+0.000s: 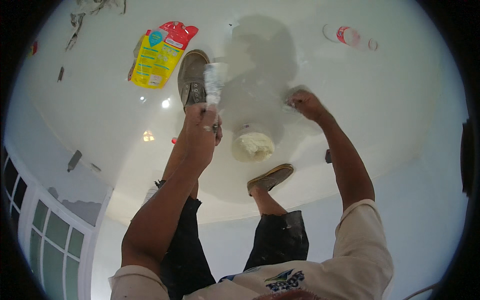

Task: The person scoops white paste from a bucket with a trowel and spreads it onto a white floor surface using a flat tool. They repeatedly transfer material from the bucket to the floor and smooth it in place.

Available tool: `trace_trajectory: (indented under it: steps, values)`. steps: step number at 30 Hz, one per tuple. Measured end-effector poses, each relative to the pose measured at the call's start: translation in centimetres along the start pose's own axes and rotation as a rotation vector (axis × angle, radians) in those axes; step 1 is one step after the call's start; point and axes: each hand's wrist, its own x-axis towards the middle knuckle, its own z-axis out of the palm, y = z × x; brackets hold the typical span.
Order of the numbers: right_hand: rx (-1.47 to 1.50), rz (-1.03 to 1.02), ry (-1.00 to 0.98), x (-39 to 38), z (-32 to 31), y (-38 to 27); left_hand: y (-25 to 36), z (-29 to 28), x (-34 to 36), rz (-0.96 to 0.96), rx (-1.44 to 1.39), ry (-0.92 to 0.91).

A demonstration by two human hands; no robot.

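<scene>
My left hand [206,125] is closed round the handle of a putty knife [214,82]. Its blade is coated in white paste and points away from me, beside my brown shoe. Further right, my right hand [307,104] reaches out low over the floor with its fingers closed. Something greyish shows at its fingertips, too blurred to make out. Between my feet and a little below both hands stands a round tub [253,145], with cream-white paste heaped inside.
A yellow and red pouch [158,56] lies on the pale glossy floor [350,135] by my shoe. A bottle with a red label [348,36] lies at the far right. Scraps of torn material [75,29] are at the far left. A white-framed glazed door [57,240] stands at the near left.
</scene>
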Motion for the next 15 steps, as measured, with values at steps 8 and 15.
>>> trace_trajectory:
  steps: [8,15]
  values:
    - [0.187,0.263,0.277,-3.7,1.0,-4.8,0.7,2.3,12.3,0.361,0.635,-0.082]
    - [0.112,0.284,0.27,-13.6,2.4,0.5,5.1,4.9,19.4,0.661,1.073,-0.268]
